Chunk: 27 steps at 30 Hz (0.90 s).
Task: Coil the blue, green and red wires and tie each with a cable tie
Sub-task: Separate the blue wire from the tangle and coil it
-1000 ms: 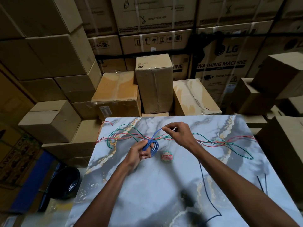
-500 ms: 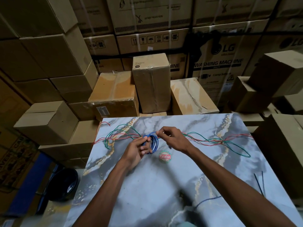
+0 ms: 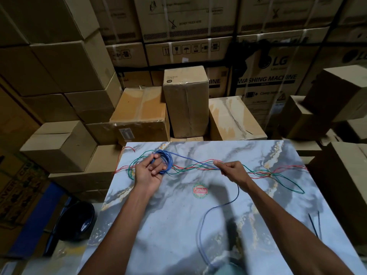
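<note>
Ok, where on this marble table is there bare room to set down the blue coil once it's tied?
Bare marble table lies on the near left, between the left forearm and the round red and green sticker. The far strip is crowded with the loose red wire and green wire; the slack blue wire loops across the near middle.

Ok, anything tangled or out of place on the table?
Yes: the red wire and green wire lie loose and intertwined across the table, and the blue wire crosses that tangle, so it may snag.
</note>
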{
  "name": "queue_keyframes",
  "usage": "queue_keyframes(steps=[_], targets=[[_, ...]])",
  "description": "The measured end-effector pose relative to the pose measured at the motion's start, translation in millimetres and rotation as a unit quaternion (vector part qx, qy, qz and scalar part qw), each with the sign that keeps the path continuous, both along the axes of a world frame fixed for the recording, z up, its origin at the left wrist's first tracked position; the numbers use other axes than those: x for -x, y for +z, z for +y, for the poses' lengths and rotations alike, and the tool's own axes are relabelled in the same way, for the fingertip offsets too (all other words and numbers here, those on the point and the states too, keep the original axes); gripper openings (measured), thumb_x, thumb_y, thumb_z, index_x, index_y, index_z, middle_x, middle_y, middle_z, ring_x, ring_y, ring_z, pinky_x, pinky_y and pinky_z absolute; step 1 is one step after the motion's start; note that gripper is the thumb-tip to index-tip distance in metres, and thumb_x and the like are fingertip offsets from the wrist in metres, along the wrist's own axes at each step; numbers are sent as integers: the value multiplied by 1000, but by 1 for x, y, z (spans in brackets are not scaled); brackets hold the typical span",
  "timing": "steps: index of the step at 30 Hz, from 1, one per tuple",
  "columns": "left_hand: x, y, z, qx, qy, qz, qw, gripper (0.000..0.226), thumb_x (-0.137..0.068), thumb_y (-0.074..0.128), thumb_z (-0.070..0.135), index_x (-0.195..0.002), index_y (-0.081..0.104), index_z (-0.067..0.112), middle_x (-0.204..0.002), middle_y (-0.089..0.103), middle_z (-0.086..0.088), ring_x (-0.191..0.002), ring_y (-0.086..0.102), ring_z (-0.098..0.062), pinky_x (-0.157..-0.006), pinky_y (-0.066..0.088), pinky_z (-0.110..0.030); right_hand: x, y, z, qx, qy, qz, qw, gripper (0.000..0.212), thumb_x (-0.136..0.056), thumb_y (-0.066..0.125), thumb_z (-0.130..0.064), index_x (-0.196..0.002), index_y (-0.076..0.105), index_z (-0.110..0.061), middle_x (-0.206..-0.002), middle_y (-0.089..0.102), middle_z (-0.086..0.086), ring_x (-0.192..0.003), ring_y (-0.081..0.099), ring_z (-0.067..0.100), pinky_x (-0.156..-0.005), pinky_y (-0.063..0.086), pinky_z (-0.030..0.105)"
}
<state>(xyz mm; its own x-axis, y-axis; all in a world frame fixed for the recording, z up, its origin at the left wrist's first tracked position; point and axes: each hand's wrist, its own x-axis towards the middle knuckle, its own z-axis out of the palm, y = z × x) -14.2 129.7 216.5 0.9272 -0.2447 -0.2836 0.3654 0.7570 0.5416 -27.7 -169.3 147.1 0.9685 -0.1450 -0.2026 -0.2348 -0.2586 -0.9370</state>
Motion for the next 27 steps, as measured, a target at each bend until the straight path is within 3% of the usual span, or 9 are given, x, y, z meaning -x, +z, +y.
queue_keyframes(steps=[2,4,7,10,13,15,19,23,27], targets=[[0,-1,-2,-41,-4,-7,999,27,-104,31,16,-83,46,10,-46,26,8,-36,23,-7,-52,41,-22,-2,-14,-3,65,16,6,998,58,-93,69,-51,-54,66,-8,-47,53,-4,-46,46,7,-55,39,26],[3,-2,-9,-62,-24,-14,998,28,-104,31,17,-82,46,10,-46,25,8,-36,23,-7,-53,41,-23,-7,-15,2,119,42,-3,992,47,-102,59,-41,-62,73,-19,-56,64,-7,-61,59,10,-67,47,28],[6,-1,-17,-85,-63,-24,994,28,-103,31,17,-81,47,10,-46,25,9,-37,22,-6,-53,41,-25,-11,3,24,190,49,-90,976,29,-107,49,-34,-102,74,-19,-90,75,-3,-91,67,19,-80,49,28],[9,-2,-23,-120,-94,-25,988,26,-102,32,16,-81,46,10,-46,24,9,-37,21,-6,-57,38,-26,-7,41,49,163,18,-184,969,44,-106,39,-44,-118,71,-17,-107,74,3,-101,68,19,-87,52,34],[13,1,-29,-152,-114,-35,981,26,-101,34,15,-80,47,8,-46,22,8,-37,19,-7,-58,36,-28,-3,73,75,93,114,-159,976,43,-108,37,-50,-119,71,-24,-108,74,-4,-103,68,4,-89,51,24],[15,3,-33,-151,-136,-46,978,25,-99,36,16,-79,48,8,-46,21,7,-37,18,-8,-58,36,-29,0,76,91,80,151,-134,976,49,-107,33,-56,-114,71,-26,-106,75,-2,-99,68,6,-89,52,27],[21,7,-39,-107,-179,-63,976,20,-94,38,17,-78,46,9,-46,22,7,-42,10,-12,-58,37,-28,5,61,109,94,74,-163,979,68,-105,27,-64,-79,63,-11,-68,65,7,-68,59,24,-67,48,52],[26,6,-42,-107,-186,-64,975,21,-93,38,18,-76,47,10,-52,13,4,-43,8,-13,-57,38,-29,6,49,112,114,25,-164,980,80,-100,19,-70,-69,57,-8,-60,60,8,-61,58,25,-64,46,54],[27,4,-48,-128,-181,-62,973,20,-90,41,19,-73,47,10,-49,16,4,-43,9,-13,-57,39,-29,4,46,110,122,-3,-174,977,83,-102,15,-66,-64,54,-3,-56,58,11,-60,57,26,-65,46,51]])
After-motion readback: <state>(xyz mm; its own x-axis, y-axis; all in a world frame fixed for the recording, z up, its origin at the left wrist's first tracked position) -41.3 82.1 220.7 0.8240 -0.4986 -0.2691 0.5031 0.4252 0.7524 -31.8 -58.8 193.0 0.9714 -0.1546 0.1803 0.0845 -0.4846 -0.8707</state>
